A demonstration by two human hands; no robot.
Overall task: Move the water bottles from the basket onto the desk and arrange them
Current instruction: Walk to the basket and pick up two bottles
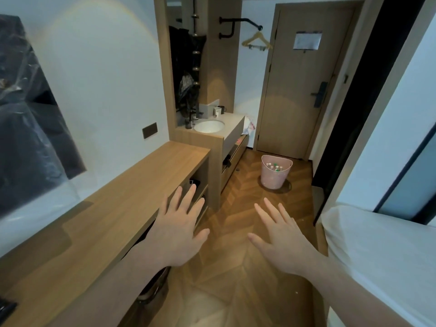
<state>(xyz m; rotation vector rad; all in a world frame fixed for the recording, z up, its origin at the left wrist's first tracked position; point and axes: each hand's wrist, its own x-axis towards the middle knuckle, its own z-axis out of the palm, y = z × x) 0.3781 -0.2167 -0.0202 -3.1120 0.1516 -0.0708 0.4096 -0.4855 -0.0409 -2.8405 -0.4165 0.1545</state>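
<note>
On the floor near the door, well apart from the person, a pink basket [276,172] stands upright with the water bottles [274,167] inside, only their caps showing, so their number is hard to make out. The left hand [178,228] and right hand [280,239] hang spread and flat over the floor, holding nothing, likely a ready pose before walking over. The bench [122,199] runs along the left wall, its top bare where bottles would go; its near end is cut off by the frame.
</note>
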